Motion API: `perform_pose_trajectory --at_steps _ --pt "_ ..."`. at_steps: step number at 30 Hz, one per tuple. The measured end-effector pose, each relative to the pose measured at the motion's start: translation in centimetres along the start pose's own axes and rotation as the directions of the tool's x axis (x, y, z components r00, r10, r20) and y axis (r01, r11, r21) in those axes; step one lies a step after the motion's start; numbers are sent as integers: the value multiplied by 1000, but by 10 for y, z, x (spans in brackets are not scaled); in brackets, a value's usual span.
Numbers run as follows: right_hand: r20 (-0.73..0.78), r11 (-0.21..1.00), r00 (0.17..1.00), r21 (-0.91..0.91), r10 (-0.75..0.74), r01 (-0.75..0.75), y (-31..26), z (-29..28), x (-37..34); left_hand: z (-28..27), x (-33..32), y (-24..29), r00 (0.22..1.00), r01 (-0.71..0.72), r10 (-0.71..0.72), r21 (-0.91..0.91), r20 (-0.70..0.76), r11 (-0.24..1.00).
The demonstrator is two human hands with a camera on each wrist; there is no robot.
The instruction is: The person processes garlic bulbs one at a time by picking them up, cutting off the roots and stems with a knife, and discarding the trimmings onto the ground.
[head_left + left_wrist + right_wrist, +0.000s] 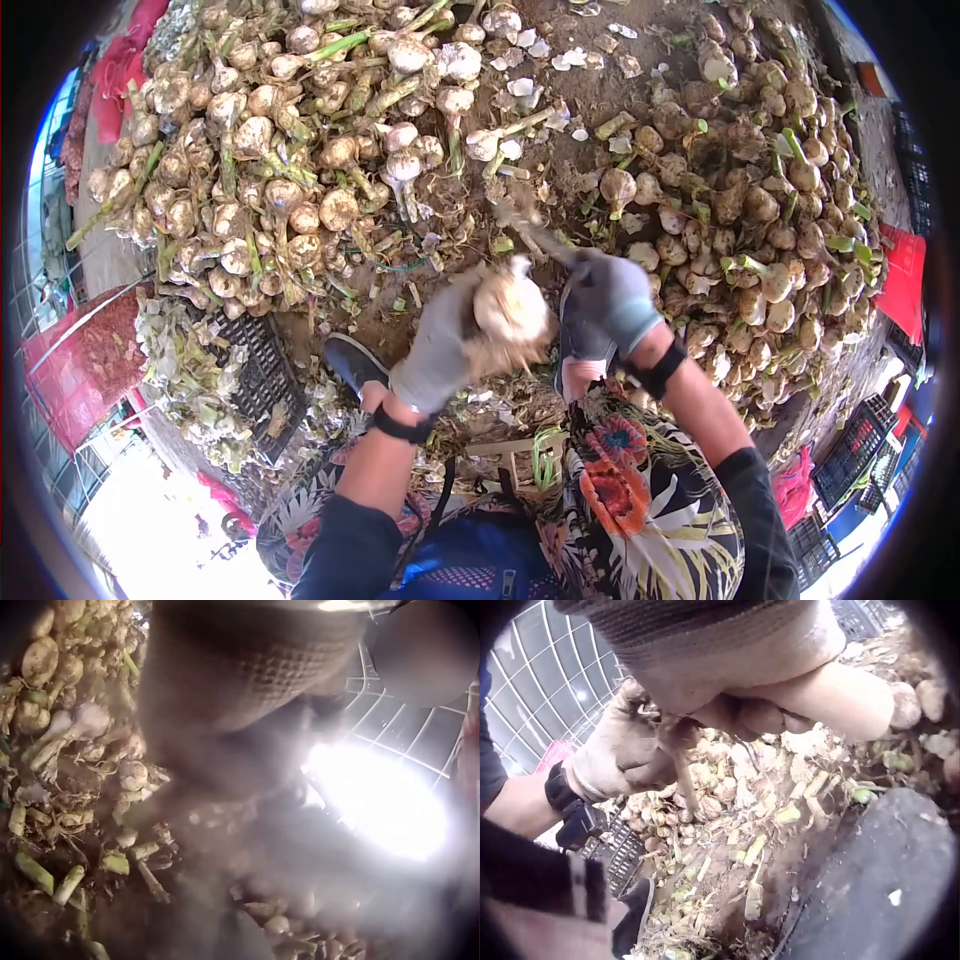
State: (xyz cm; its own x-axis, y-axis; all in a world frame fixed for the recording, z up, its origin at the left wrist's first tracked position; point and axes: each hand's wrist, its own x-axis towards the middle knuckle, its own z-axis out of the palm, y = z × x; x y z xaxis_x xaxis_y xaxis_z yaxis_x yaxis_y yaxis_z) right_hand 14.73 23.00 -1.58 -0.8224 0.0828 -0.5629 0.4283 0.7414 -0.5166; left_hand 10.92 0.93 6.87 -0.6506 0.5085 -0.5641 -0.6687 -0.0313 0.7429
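Note:
My gloved left hand (440, 335) grips a garlic bulb (510, 305), its edges blurred by motion, with the root side facing up toward the head camera. Just right of it, my gloved right hand (610, 300) has its fingers curled round the handle of a knife (540, 238); the blurred blade points away to the upper left, apart from the bulb. In the right wrist view the left glove (622, 746) shows beyond the right glove (735, 667). The left wrist view is mostly filled by the dark, blurred left glove (247, 682).
Garlic with long stalks (240, 150) is heaped at left, and garlic with mostly short stalks (770, 200) at right. Cut stalk pieces (755, 896) litter the ground between. A black crate (260, 375) stands by the left shoe (352, 362); a red mesh bag (80, 355) lies farther left.

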Motion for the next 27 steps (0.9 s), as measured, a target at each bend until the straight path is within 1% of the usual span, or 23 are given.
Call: perform_pose_trajectory --at_steps 1,2,3,4,6,7,8,9,10,12,13,14,16,17,18,20,21,22,23,24,25,26,27 --pt "-30 1000 1000 0 11 -11 10 0 -7 6 0 -2 978 -185 185 -6 97 983" --pt "-47 1000 999 -5 -5 4 17 1 -12 2 -4 -2 996 -87 67 398 64 913" --pt "-40 868 996 495 78 -48 17 14 -15 7 -2 -2 996 -89 83 222 33 971" --pt "-126 957 986 254 -110 139 21 11 -20 12 10 2 992 -123 122 44 17 991" --pt "-167 877 968 416 -187 241 16 17 -14 3 16 -9 994 -105 105 -17 20 994" --pt "-160 874 971 426 -180 232 13 17 -16 -10 20 -22 976 -210 216 289 10 934" --pt "-93 877 982 442 -163 188 2 5 -16 -16 23 -28 944 -293 327 565 43 771" --pt "-29 880 987 449 -156 152 -8 -6 -14 -4 22 -18 914 -329 406 632 25 702" --pt "-33 879 986 449 -164 161 -13 -8 -13 -6 22 -17 911 -331 412 636 23 697" --pt "16 905 986 398 -168 148 -25 -14 -12 -9 21 -9 949 -247 299 829 102 501" --pt "-10 909 978 368 -207 196 -32 -19 -12 -7 23 -6 923 -308 336 884 188 352" --pt "-11 909 978 367 -206 196 -37 -24 -11 -8 24 -6 922 -310 336 884 190 351" --pt "40 906 958 338 -285 255 -44 -32 -8 -11 23 -5 806 -472 348 875 479 -111" --pt "43 885 947 370 -318 281 -45 -38 -10 -10 17 -4 871 -446 166 886 462 -128" --pt "42 886 948 372 -314 277 -25 -22 -8 -9 9 0 871 -449 162 885 465 -127" --pt "257 989 958 -37 -130 145 31 18 6 -6 5 19 873 -436 217 898 436 -50" --pt "291 989 948 103 -128 102 31 13 1 6 15 36 718 -563 417 817 557 -124" --pt "347 969 929 243 -126 40 32 14 -15 32 20 39 762 -574 366 819 534 0" --pt "135 487 932 872 -336 50 58 57 -23 61 30 38 660 -733 402 661 634 162" --pt "129 489 930 870 -343 60 53 52 -17 99 29 52 634 -770 471 561 614 305" --pt "137 559 956 828 -260 34 45 41 -15 113 37 49 524 -846 542 477 657 240" --pt "137 623 977 782 -165 -4 36 27 -16 111 45 51 517 -851 546 467 660 242" --pt "130 678 989 733 -65 -52 28 13 -18 102 61 55 547 -805 581 569 603 168"
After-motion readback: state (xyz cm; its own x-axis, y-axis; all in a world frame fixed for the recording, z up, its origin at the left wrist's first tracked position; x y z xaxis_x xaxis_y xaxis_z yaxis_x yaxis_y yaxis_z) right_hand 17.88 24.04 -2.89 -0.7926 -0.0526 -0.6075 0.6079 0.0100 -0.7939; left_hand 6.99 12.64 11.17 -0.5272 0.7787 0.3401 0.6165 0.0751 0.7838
